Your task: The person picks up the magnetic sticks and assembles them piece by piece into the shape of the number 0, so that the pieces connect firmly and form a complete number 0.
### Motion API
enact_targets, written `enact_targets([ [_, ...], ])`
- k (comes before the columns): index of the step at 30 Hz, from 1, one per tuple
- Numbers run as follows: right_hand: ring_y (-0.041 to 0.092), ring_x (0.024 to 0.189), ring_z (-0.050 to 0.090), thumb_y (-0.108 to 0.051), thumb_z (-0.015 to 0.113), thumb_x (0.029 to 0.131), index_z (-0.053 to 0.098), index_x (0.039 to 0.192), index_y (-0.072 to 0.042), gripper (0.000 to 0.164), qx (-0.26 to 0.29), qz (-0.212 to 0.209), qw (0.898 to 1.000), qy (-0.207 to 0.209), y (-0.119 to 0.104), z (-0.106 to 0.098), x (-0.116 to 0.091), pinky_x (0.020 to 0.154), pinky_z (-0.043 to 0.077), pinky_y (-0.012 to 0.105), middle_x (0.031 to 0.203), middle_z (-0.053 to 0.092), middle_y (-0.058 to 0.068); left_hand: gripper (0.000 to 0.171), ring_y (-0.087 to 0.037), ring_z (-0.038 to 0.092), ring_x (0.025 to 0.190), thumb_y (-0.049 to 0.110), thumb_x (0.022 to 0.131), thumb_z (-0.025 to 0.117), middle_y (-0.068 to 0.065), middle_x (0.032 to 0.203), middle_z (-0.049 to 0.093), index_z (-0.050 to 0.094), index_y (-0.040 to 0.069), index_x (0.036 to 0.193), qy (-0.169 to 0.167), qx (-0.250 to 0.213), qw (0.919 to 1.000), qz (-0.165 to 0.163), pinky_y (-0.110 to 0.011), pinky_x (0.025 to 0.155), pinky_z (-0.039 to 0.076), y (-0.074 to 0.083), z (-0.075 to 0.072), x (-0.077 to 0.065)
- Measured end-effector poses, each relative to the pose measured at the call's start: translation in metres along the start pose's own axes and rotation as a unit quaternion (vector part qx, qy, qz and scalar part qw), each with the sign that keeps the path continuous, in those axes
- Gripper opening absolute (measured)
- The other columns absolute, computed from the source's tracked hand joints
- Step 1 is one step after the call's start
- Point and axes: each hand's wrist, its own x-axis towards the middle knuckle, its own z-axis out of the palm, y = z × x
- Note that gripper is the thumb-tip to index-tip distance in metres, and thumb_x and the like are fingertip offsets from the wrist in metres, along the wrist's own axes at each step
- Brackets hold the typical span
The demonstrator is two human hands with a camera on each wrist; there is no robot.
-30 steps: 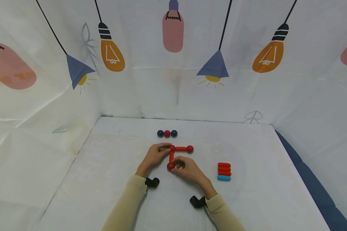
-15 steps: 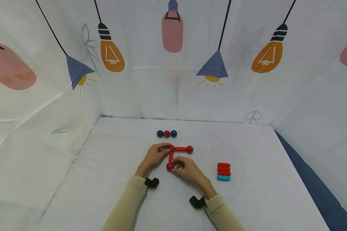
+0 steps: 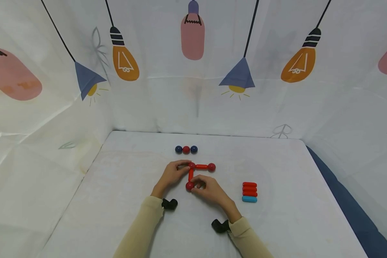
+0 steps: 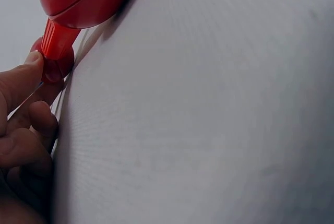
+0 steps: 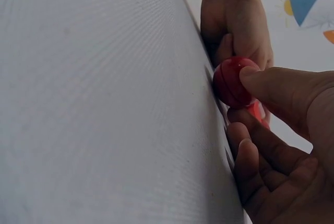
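Note:
Red balls and red rods are joined into an L-shaped piece lying on the table. My left hand (image 3: 174, 173) pinches the corner ball (image 3: 192, 165) between thumb and finger. From it one rod (image 3: 201, 166) runs right to an end ball (image 3: 211, 167). A second rod (image 3: 191, 174) reaches toward me and ends in a near ball (image 3: 189, 186). My right hand (image 3: 209, 189) pinches that near ball; in the right wrist view the thumb presses on the ball (image 5: 232, 83), with a finger below it. The far side of each gripped ball is hidden.
Behind the piece, a red ball (image 3: 186, 149) sits between two dark blue balls (image 3: 178, 149) in a row. To the right lie several red rods (image 3: 249, 189) stacked side by side with a blue rod (image 3: 249, 199). A printed cloth (image 3: 154, 104) hangs around the white table (image 3: 283, 215).

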Motion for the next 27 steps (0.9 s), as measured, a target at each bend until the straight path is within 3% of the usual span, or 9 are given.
enact_targets([
  [9,0.008,0.087,0.063,-0.016,0.074,0.094,0.072,0.118,-0.016,0.023,-0.006,-0.004,1.000,0.001,-0.0002,-0.0005,0.0003,0.078,0.052,0.023,0.107,0.073,-0.005,0.032,-0.021,0.064,0.118,0.024,0.100,0.069,0.001,0.129,0.072,0.072,0.019,0.131,0.000,0.003,1.0000,0.003,-0.042,0.098,0.051,-0.0007,-0.0004,0.0009],
  [27,0.008,0.089,0.063,-0.015,0.075,0.094,0.071,0.118,-0.015,0.024,-0.013,-0.008,1.000,0.008,0.0036,0.0024,-0.0010,0.080,0.053,0.024,0.108,0.072,-0.005,0.031,-0.019,0.064,0.121,0.028,0.100,0.068,0.003,0.127,0.073,0.073,0.019,0.129,0.002,-0.004,1.0000,0.006,-0.043,0.101,0.050,-0.0002,0.0024,0.0004],
])
